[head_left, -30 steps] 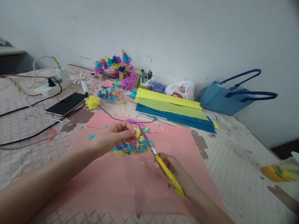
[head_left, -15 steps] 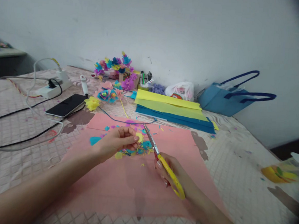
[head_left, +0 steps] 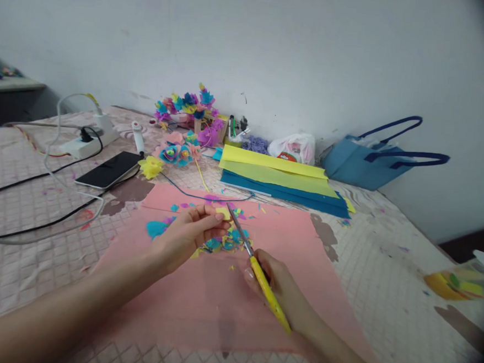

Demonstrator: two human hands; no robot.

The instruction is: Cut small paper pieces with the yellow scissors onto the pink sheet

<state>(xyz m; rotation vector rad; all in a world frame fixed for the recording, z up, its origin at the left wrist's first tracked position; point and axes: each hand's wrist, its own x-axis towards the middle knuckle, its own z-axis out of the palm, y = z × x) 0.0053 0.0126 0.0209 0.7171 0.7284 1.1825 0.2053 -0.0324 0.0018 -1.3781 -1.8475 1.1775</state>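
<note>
Between the thumb and fingers of my left hand is a small piece of yellow paper. My right hand grips a pair of scissors by yellow handles. Their metal blades point up and left, with the tips right beside the yellow piece; whether they touch it I cannot tell. Below both hands lies a pink paper sheet. Small blue, yellow and purple paper scraps are strewn on it, partly behind my left hand.
A black phone, a power strip and cables lie at left. Paper flowers stand behind the sheet. Yellow and blue paper sheets, a blue bag and a plastic cup are farther right.
The scissors have moved left and their blades have closed up to the yellow piece. My left hand has turned the piece slightly and raised it a little.
</note>
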